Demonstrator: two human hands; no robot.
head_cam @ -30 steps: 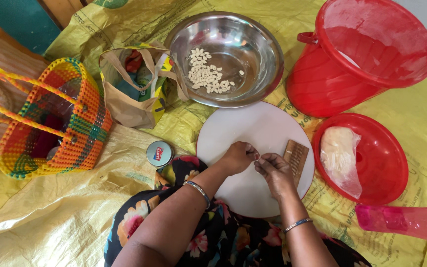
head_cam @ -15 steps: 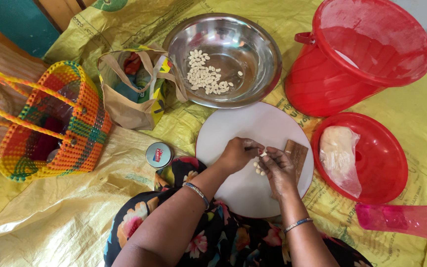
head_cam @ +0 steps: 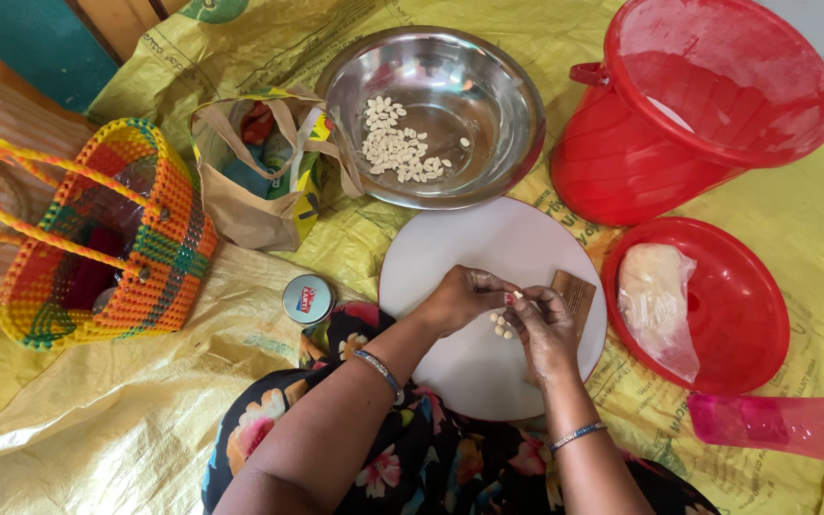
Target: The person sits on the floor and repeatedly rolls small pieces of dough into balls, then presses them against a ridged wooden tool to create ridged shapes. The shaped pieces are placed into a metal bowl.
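White round board (head_cam: pixel 469 248) is carrying small pale pieces (head_cam: pixel 501 325), with left hand (head_cam: pixel 460 298) and right hand (head_cam: pixel 544 324) pinching one piece together above it.

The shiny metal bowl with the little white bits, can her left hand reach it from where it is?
Probably yes. The left hand rests over the white round board, and the metal bowl sits just past the board's far edge, with nothing standing between them.

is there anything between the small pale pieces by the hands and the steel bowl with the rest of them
Nothing visible. The small pale pieces lie on the white round board under the left hand and right hand. Only bare board lies between them and the steel bowl.
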